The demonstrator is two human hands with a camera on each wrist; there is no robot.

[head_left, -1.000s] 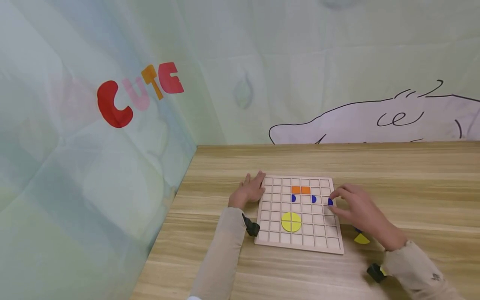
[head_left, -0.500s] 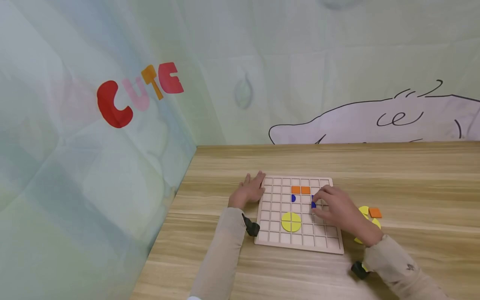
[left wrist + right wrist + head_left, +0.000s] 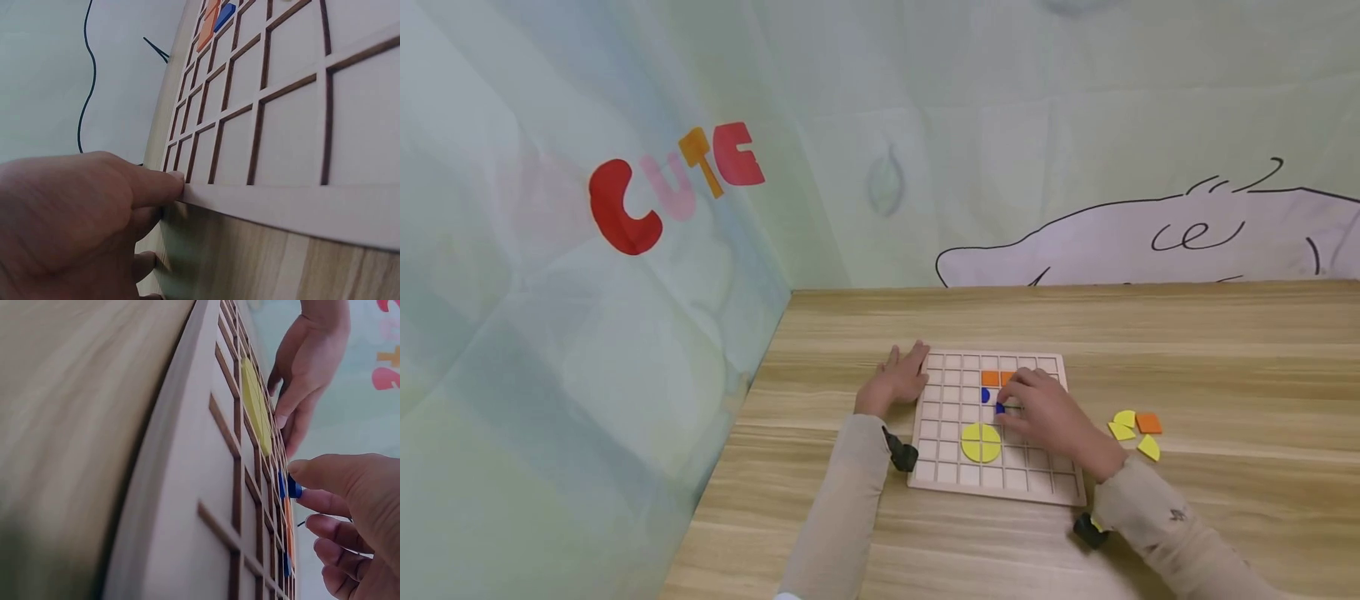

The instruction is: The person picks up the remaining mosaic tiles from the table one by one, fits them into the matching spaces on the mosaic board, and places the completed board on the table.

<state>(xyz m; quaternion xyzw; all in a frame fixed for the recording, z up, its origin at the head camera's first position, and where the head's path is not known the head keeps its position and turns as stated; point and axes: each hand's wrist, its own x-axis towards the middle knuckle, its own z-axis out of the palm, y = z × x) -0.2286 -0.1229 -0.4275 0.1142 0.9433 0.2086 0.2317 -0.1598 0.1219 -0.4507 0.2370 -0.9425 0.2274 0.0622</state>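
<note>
A pale wooden grid board point(image 3: 934, 427) lies on the table. My left hand point(image 3: 891, 385) rests at its left edge, the thumb touching the rim in the left wrist view and the fingers extended. Between thumb and index finger, my right hand point(image 3: 1051, 421) pinches a blue half-circle tile point(image 3: 294, 487) over the middle of the board. Orange square tiles point(image 3: 990, 378) sit in the upper cells, with a blue half-circle point(image 3: 985, 395) just below them. Yellow quarter tiles point(image 3: 972, 452) form a full circle lower down. In the head view, my right hand covers part of the grid.
To the right of the board lie several yellow quarter tiles point(image 3: 1148, 448) and one orange tile point(image 3: 1148, 423). A printed cloth backdrop point(image 3: 865, 167) rises behind the table point(image 3: 850, 308) and along its left side.
My right hand has moved left from the board's right edge to its middle, carrying the blue half-circle tile. Loose tiles at the right have come into sight. The left hand stays in place.
</note>
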